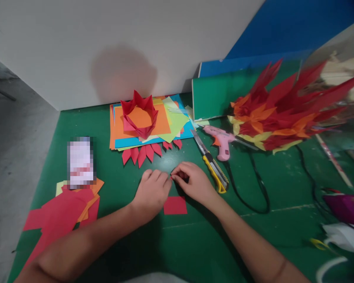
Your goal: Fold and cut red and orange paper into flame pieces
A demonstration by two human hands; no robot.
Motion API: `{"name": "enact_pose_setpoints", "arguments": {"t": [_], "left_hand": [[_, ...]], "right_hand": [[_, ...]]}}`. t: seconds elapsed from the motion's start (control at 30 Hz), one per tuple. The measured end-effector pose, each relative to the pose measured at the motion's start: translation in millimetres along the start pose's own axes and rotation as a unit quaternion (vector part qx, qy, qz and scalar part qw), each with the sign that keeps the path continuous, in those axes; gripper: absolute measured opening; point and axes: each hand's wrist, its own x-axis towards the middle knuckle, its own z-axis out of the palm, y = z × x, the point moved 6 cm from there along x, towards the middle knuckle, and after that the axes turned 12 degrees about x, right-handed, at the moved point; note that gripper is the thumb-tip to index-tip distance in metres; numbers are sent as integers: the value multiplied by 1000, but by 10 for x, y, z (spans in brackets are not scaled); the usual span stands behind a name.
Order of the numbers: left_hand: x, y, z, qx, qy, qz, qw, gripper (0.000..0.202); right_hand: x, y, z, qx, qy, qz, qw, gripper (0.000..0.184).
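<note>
My left hand (152, 192) and my right hand (191, 181) meet over the green table (194, 243), fingers curled and pinching a small red paper piece (177, 177) between them. Most of that piece is hidden by the fingers. A flat red paper rectangle (175, 205) lies just below the hands. A row of folded red paper points (144, 152) lies beyond the hands, in front of a stack of coloured paper sheets (165, 125) with a red paper crown (139, 113) on top.
A yellow utility knife (212, 167) and a pink glue gun (221, 142) with a black cord (258, 184) lie right of my hands. A large red, orange and yellow paper flower (283, 110) sits far right. Red paper scraps (61, 214) and a phone (81, 162) lie left.
</note>
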Motion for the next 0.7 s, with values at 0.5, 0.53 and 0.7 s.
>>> {"name": "enact_pose_setpoints", "arguments": {"t": [0.5,0.53,0.7], "left_hand": [[-6,99,52,-10,-50,63,997,22],[2,90,49,-16,-48,62,997,22],[14,91,37,-12,-44,66,997,22]], "right_hand": [[-29,34,-66,59,7,-6,998,9],[-28,34,-60,54,7,-4,999,8],[-18,25,-18,44,-4,-2,999,10]]}}
